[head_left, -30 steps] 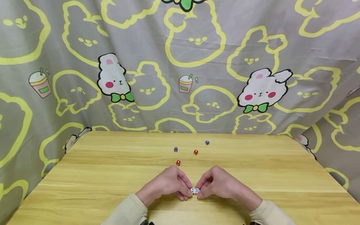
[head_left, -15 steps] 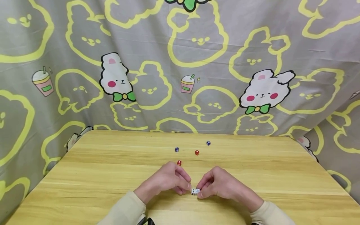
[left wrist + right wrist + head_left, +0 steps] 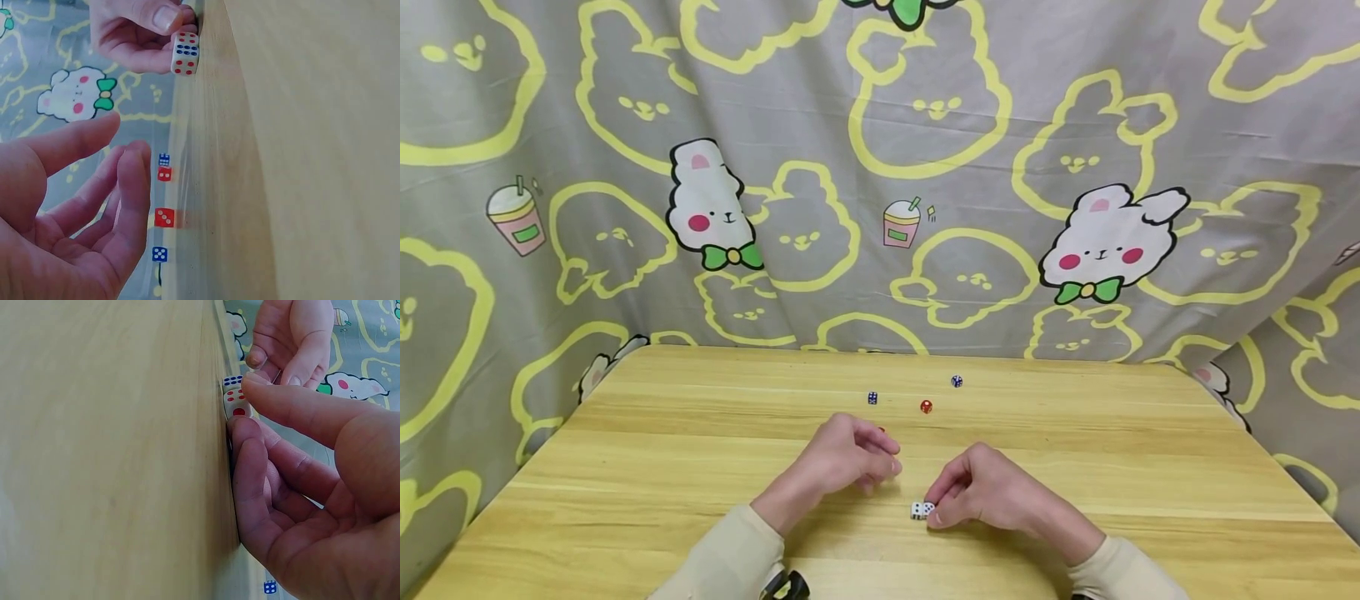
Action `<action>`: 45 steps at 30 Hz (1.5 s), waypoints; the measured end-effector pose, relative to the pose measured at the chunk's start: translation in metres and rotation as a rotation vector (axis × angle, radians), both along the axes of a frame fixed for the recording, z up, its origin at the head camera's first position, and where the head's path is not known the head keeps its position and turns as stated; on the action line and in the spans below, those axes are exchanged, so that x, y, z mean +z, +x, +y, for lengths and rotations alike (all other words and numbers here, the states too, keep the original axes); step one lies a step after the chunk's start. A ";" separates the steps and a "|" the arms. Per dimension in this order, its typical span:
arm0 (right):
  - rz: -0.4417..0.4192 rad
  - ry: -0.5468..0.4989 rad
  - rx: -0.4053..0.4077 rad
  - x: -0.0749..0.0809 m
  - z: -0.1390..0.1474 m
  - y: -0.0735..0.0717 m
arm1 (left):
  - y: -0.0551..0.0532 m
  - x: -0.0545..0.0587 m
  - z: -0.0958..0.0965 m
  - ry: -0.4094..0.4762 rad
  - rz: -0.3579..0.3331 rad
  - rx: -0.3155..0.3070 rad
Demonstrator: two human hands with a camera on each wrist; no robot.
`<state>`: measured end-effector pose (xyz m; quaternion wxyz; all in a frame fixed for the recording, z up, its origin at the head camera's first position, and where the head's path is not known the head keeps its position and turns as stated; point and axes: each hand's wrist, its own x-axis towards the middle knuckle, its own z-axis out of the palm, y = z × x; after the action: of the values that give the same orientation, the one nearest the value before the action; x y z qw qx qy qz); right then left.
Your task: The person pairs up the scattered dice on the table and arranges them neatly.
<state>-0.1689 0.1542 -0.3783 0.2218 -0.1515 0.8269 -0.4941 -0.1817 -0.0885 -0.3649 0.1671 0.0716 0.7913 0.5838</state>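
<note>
Right fingers pinch round-edged white die — grained wood tabletop.

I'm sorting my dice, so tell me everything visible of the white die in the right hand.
The white die is a round-cornered cube that looks like plastic. The head view shows five dark pips; the right wrist view shows a large red pip on one face and four red pips on another. The right hand pinches it. It seems to rest on the tabletop, apparently touching a second die beside it.
</note>
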 end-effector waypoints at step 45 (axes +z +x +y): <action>-0.008 0.013 0.009 0.002 0.001 -0.001 | -0.039 -0.005 -0.017 -0.136 0.015 0.175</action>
<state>-0.1704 0.1555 -0.3766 0.2283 -0.1515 0.8285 -0.4883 -0.2208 -0.1058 -0.3704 0.1140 -0.0046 0.8336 0.5405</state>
